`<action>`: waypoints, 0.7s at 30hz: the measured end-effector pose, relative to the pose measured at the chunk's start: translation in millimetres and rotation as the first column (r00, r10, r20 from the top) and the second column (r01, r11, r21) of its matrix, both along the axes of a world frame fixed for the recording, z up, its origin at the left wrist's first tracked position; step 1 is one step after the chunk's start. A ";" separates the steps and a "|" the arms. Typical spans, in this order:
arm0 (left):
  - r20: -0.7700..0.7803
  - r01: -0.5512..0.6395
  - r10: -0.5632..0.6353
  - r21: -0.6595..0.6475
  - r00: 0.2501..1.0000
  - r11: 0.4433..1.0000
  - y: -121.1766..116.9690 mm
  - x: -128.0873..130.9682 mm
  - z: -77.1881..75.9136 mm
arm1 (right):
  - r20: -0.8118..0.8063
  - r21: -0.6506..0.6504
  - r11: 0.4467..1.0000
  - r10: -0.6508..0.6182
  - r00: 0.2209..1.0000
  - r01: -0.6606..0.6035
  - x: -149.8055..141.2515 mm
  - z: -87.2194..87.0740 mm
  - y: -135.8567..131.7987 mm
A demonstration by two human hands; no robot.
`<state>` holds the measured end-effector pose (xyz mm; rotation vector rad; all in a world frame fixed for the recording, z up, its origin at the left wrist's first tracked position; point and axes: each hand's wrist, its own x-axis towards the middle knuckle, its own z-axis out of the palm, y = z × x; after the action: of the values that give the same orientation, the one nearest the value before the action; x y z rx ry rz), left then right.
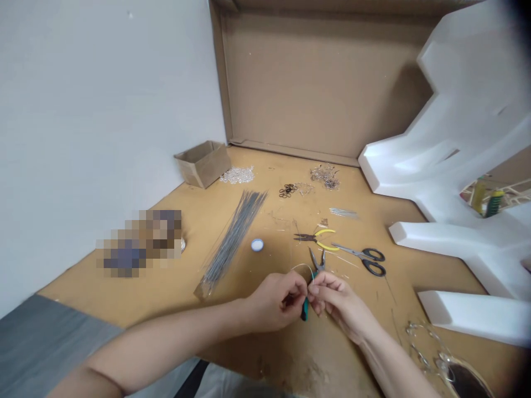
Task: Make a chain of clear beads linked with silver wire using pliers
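My left hand and my right hand meet low in the middle of the brown table, fingers pinched together. Between them runs a thin silver wire that arcs up in a small loop. A pair of teal-handled pliers sits between the hands, jaws pointing away; the left hand's fingers curl round its handle, and the right hand pinches the wire beside it.
Yellow-handled pliers and black-handled scissors lie just beyond the hands. A bundle of long wires lies left, near a small white disc. A small cardboard box, clear beads, black rings, cardboard backing and white foam pieces ring the area.
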<state>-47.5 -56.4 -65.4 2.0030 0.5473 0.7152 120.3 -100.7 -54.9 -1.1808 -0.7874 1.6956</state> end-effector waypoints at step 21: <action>-0.126 0.101 -0.035 0.569 0.991 0.816 -3.7 2.9 -0.5 | 0.535 0.067 0.995 0.027 0.844 -0.074 -12.9 3.4 -0.4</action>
<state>-44.6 -60.0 -65.9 2.6281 0.3373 0.7938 107.4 -101.2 -51.5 -1.6123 -1.2253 1.3588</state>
